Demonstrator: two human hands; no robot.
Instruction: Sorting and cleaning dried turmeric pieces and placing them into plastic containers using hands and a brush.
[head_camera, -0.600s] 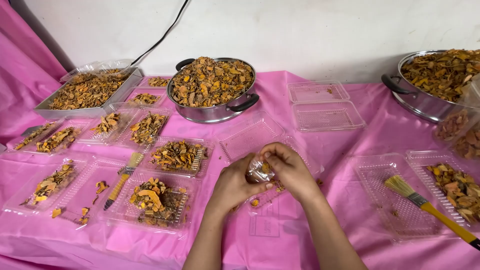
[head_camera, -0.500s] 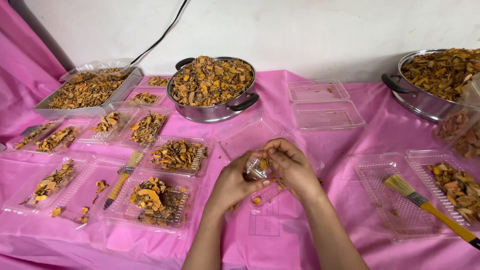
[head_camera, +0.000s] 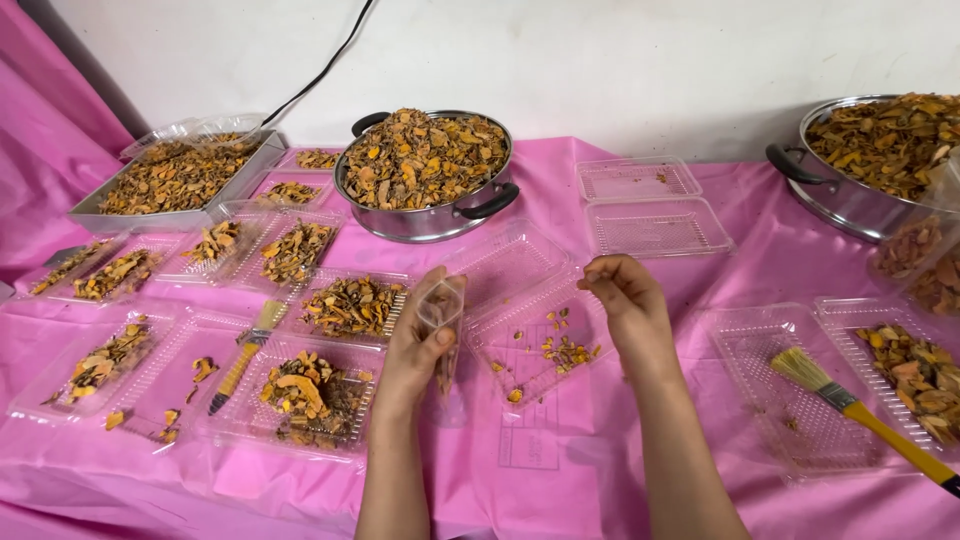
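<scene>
The hands have parted: the left hand now holds the small clear pouch alone, fingers pinched round it, left of the open clear tray; the right hand, loosely curled, seems empty.

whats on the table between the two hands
In the head view, a clear tray holding a few orange-brown pieces lies between the left hand and right hand.

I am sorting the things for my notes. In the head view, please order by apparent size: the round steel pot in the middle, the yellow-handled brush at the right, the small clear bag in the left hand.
1. Round steel pot, largest.
2. Yellow-handled brush; it lies nearer the camera, which flatters it.
3. Small clear bag in the left hand, smallest.
</scene>
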